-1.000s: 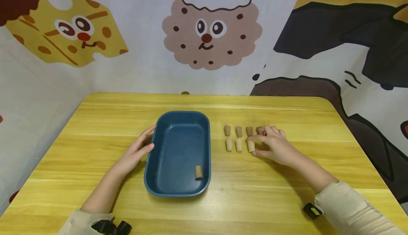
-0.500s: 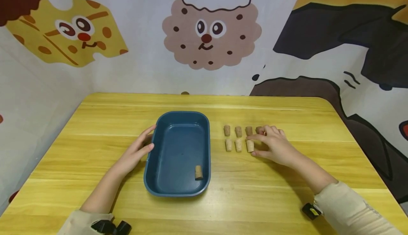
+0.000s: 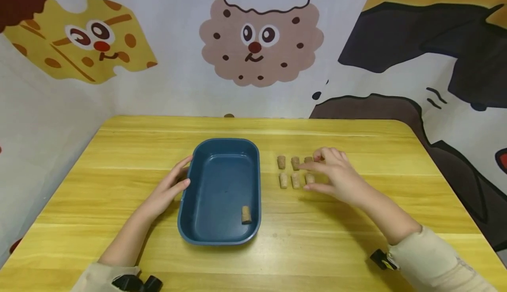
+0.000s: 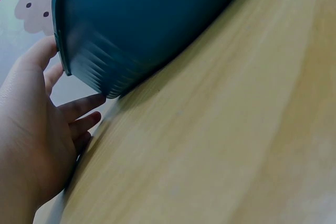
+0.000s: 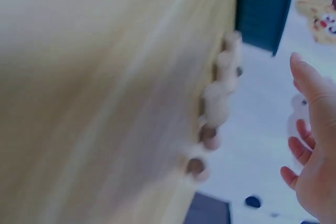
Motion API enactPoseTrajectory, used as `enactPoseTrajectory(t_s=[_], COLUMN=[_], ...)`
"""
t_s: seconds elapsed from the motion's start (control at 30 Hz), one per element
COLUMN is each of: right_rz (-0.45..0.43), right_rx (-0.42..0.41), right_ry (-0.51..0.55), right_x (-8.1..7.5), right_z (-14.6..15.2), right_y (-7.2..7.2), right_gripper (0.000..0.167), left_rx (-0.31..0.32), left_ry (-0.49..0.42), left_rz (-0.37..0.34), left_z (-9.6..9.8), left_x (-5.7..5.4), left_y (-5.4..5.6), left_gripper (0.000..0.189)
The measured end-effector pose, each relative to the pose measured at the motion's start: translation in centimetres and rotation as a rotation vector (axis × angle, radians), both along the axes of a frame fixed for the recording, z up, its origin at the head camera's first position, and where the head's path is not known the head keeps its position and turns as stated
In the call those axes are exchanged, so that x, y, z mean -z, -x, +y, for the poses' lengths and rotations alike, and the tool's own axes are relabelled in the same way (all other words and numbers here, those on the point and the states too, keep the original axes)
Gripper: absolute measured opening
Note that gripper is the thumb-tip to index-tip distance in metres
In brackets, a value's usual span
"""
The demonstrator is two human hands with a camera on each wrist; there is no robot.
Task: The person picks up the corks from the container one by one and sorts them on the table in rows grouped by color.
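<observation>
A blue plastic basin point(image 3: 219, 235) stands on the table, with one cork point(image 3: 246, 215) inside near its front right corner. My left hand point(image 3: 168, 191) rests on the basin's left side, fingertips at the rim, fingers extended. To the right, two rows of corks stand on the table. My right hand point(image 3: 336, 175) is over their right end, thumb and index finger apart around the last front-row cork point(image 3: 310, 178). In the right wrist view nothing shows in that hand point(image 5: 320, 145), which is raised away from the blurred corks point(image 5: 215, 103). Its fingers partly hide the back row's right end.
The yellow wood-grain table point(image 3: 317, 248) reaches back to a cartoon-printed cloth wall point(image 3: 166, 94). Black wrist devices point(image 3: 136, 282) are strapped at both sleeves. Two front-row corks point(image 3: 295, 180) and several back-row corks point(image 3: 281, 162) stand between the basin and my right hand.
My right hand has come up off the last front-row cork and shifted slightly left, leaving it standing. My left hand and the basin stay in place.
</observation>
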State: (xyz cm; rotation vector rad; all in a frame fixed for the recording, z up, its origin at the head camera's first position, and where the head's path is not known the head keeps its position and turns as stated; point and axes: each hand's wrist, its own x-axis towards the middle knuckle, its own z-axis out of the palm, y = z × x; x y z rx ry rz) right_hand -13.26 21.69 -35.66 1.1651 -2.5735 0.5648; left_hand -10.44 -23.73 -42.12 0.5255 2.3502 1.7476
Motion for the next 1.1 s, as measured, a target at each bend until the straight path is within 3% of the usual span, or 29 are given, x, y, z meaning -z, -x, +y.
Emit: enactPoseTrajectory(t_s=[0.17,0.4,0.8,1.1], right_rz=[0.043,-0.03,-0.124,-0.213], right_rx=[-0.127,-0.224,-0.404,-0.449], right_ry=[0.063,0.026,-0.103,-0.255], right_x=[-1.6,-2.9,-2.1,-1.6], right_z=[-3.0,-7.1,-12.5,-14.8], right_y=[0.1,0.3,1.4,1.8], right_gripper=[0.038,0.032,0.028,0.028], left_rx=[0.0,-0.002,0.0,0.007], left_ry=[0.0,0.005,-0.001,-0.013], left_rz=[-0.003,-0.001,0.016,0.014], left_z=[-0.1,0.0,0.0,0.0], left_x=[0.0,0.1,0.1,0.1], left_y=[0.0,0.0,-0.1,0.0], left_gripper=[0.057,0.057,0.057,0.057])
